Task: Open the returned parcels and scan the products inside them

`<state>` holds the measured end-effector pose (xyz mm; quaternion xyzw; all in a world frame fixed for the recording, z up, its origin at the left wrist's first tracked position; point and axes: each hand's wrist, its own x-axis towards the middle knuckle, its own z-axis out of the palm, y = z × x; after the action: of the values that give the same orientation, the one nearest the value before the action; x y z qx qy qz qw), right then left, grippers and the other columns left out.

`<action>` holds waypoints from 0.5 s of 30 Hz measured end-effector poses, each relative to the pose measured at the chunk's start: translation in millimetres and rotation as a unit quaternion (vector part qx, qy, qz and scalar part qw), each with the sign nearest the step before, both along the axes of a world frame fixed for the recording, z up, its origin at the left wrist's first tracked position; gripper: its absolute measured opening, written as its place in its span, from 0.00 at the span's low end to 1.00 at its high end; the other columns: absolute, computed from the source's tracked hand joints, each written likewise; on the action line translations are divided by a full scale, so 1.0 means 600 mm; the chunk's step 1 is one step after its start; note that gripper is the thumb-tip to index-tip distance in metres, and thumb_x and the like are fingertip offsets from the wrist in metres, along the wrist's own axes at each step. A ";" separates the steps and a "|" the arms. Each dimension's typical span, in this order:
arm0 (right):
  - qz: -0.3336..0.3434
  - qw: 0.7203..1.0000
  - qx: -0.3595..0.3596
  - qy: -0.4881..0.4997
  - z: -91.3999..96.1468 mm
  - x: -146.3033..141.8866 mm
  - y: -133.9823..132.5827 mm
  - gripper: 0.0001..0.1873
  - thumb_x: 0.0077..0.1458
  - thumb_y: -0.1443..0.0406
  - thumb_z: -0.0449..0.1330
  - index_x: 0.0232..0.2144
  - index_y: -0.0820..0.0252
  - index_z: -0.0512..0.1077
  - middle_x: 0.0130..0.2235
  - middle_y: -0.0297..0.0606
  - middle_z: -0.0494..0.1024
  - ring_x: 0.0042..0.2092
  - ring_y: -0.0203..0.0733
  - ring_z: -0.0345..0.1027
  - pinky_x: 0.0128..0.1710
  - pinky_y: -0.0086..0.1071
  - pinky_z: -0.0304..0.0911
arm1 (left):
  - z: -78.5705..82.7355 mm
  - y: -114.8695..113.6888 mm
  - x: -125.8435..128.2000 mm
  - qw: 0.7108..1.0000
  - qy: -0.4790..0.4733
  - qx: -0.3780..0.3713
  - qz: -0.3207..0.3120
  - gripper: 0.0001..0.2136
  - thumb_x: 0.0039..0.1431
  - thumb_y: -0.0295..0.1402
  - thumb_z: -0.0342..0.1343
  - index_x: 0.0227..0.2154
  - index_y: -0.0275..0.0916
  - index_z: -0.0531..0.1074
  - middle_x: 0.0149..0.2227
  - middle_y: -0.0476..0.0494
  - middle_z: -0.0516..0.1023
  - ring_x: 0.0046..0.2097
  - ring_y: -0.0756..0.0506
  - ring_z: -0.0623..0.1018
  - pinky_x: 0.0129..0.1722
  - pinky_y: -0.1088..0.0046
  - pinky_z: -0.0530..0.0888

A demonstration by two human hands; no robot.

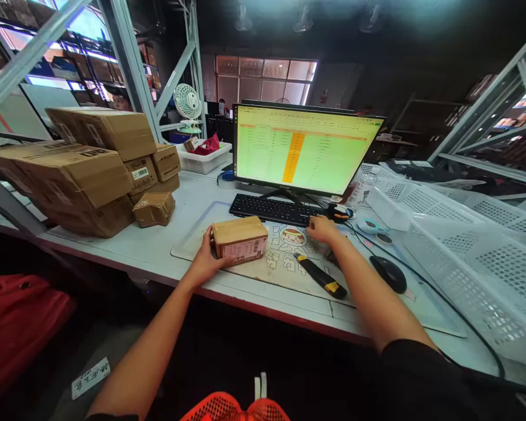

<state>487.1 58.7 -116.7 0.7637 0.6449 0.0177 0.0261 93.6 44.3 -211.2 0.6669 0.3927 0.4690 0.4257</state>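
Two-handed at the table (149, 248). Clasps the small box (239, 240) at its left end with the left hand (206, 257), thumb on the front face, other fingers hidden behind the cardboard. Rests that box on the desk mat (272, 272), label side toward the camera, print too small to read. Stretches the right hand (322, 229) across the mat to the right end of the keyboard (272, 209), just beside a black and orange object (339, 212) too dark and small to identify. Cannot tell whether that hand lies loose or pinches something, with fingers foreshortened and pointing away. Leaves untouched a black and yellow utility knife (322, 275) on the mat just left of the right forearm, and a mouse (388, 273) just right of it. Faces a monitor (304, 149) with a green and orange table, rows unreadable. Has stacked cardboard boxes (87, 169) to the left, well apart from the held box, and white perforated baskets (464, 234) to the right, cut off by the frame edge. Shows only a slice of red mesh (234, 409) at the bottom edge, the rest out of frame.
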 end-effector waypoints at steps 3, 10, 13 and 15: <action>-0.008 1.000 -0.025 -0.001 -0.012 0.004 0.019 0.12 0.62 0.64 0.57 0.39 0.66 0.78 0.48 0.54 0.80 0.53 0.53 0.71 0.50 0.38 0.61 | -0.002 0.001 0.000 1.000 0.006 0.005 0.006 0.56 0.49 0.43 0.73 0.73 0.42 0.42 0.72 0.29 0.55 0.72 0.34 0.60 0.72 0.50 0.58; 0.004 1.000 -0.021 0.009 -0.011 -0.002 0.037 0.23 0.71 0.53 0.50 0.43 0.65 0.76 0.51 0.54 0.78 0.56 0.53 0.68 0.51 0.38 0.62 | 0.000 0.004 0.001 1.000 0.010 -0.005 0.011 0.57 0.47 0.45 0.74 0.72 0.42 0.41 0.71 0.29 0.57 0.72 0.33 0.61 0.72 0.48 0.58; 0.007 1.000 -0.021 0.011 0.002 -0.023 0.037 0.23 0.71 0.53 0.50 0.41 0.65 0.76 0.51 0.55 0.78 0.56 0.54 0.69 0.50 0.38 0.62 | 0.003 0.002 -0.001 1.000 0.009 -0.006 0.013 0.57 0.45 0.45 0.75 0.72 0.41 0.45 0.70 0.29 0.59 0.71 0.32 0.61 0.71 0.48 0.58; 0.012 1.000 -0.017 0.010 0.011 -0.041 0.019 0.21 0.71 0.54 0.50 0.43 0.65 0.75 0.51 0.55 0.78 0.55 0.53 0.70 0.48 0.36 0.62 | 0.003 0.003 -0.003 1.000 0.016 -0.005 0.025 0.54 0.45 0.45 0.75 0.70 0.40 0.50 0.69 0.29 0.61 0.70 0.32 0.63 0.71 0.48 0.59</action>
<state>462.5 70.0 -110.1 0.7552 0.6547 -0.0004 0.0323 91.5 45.9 -209.2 0.6620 0.4184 0.4671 0.4105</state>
